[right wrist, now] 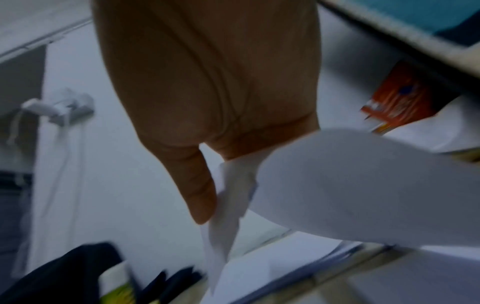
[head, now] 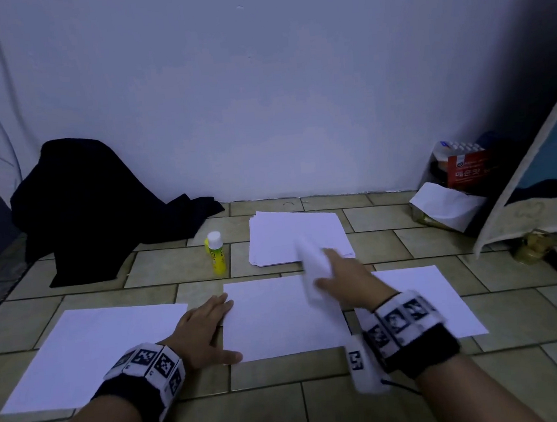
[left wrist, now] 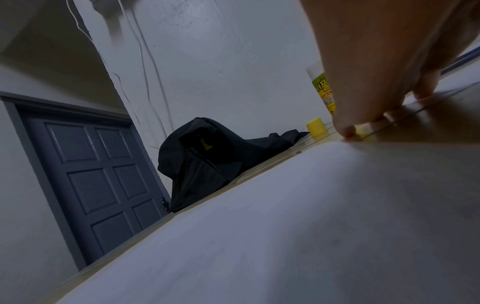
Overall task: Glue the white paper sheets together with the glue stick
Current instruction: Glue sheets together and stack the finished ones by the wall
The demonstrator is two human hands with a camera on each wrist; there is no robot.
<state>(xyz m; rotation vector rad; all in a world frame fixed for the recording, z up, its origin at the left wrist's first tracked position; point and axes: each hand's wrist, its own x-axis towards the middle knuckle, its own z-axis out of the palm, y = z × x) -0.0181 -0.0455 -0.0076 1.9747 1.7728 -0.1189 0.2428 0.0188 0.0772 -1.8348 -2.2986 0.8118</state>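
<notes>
Three white sheets lie side by side on the tiled floor: a left sheet (head: 91,355), a middle sheet (head: 280,325) and a right sheet (head: 446,293). Behind them sits a paper stack (head: 289,233). The yellow glue stick (head: 216,254) (left wrist: 323,90) stands upright left of the stack, its yellow cap (left wrist: 315,127) lying beside it. My left hand (head: 213,324) lies flat with straight fingers at the middle sheet's left edge, fingertips (left wrist: 363,123) pressing down. My right hand (head: 324,269) pinches a lifted, curling white sheet (head: 311,268) (right wrist: 363,185) between thumb (right wrist: 197,185) and fingers, above the stack's front edge.
A black bag (head: 95,206) slumps against the wall at back left, near a grey door (left wrist: 91,174). At back right stand a red box (head: 465,167), a crumpled white wrapper (head: 445,206), a leaning board (head: 537,181) and a brass object (head: 532,245).
</notes>
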